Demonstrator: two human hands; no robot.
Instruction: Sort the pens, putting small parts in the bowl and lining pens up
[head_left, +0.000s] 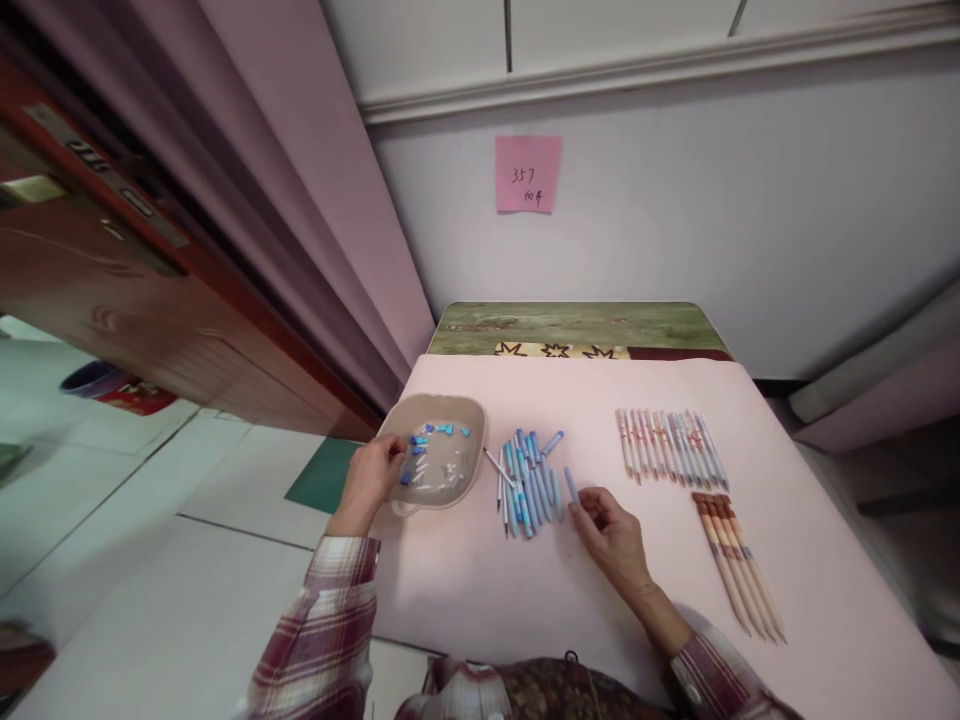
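Right of centre, a blue barrel (571,484) is pinched by the right hand (616,530); a light, steady grip is advised. Over the tray (431,408), left of centre, whether anything is held by the left hand (373,474) cannot be told.

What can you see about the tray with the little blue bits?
The tray is beige, with rounded corners and a small lip on its near edge. It looks like plastic. It sits upright by the left edge of the table, holding small blue pieces and white pieces. The left hand is at its left side.
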